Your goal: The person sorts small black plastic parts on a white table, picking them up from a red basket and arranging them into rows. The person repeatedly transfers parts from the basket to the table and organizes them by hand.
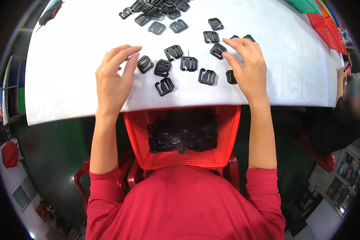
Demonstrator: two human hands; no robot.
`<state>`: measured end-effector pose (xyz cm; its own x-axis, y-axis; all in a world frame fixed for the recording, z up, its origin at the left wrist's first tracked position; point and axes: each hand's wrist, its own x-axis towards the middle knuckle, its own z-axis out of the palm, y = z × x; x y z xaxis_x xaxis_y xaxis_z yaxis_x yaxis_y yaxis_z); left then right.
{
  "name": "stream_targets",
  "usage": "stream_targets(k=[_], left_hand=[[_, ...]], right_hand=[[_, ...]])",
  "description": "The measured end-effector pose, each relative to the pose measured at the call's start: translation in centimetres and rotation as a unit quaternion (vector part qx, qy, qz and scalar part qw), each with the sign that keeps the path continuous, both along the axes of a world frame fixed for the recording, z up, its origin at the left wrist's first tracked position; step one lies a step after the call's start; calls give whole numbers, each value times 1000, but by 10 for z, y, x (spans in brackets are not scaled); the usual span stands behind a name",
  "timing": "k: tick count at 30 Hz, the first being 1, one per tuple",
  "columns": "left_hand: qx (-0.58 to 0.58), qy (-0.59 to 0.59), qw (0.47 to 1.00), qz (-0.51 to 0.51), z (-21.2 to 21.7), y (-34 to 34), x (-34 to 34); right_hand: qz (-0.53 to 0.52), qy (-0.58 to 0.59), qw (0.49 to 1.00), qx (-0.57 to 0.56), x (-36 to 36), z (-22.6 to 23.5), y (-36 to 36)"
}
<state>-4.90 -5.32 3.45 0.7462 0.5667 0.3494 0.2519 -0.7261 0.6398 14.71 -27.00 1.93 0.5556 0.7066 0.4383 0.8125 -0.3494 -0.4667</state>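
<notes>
Black plastic strap buckles lie scattered over the white table. My left hand (115,76) hovers at the left of them, thumb and fingers apart, holding nothing. Its thumb tip is closest to a tilted buckle (145,64). My right hand (248,66) is spread on the right side, with its thumb tip at the edge of another buckle (218,51); whether they touch I cannot tell. Under that hand a buckle (231,77) is partly hidden, and two more show behind its fingers. Between my hands lie several loose buckles, among them one (189,64) near the middle.
A heap of black buckles (160,7) lies at the far side of the white table (68,92). Below the near edge, a red perforated basket (184,161) holds many black pieces. Red and green bins (326,32) stand far right, where another person (340,120) sits.
</notes>
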Motion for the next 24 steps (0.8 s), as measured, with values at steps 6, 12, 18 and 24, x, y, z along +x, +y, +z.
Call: stream_targets(k=[6, 12, 18, 24], left_hand=[[4, -42, 998, 54, -19, 2, -36], [100, -14, 989, -107, -22, -46, -27], [33, 6, 995, -92, -32, -47, -20], [154, 50, 987, -1, -25, -34, -18]], right_hand=[[130, -37, 989, -59, -38, 1, -22], [17, 105, 994, -27, -45, 6, -17], [-161, -8, 984, 75, -15, 0, -47], [-174, 3, 981, -86, 11, -35, -69]])
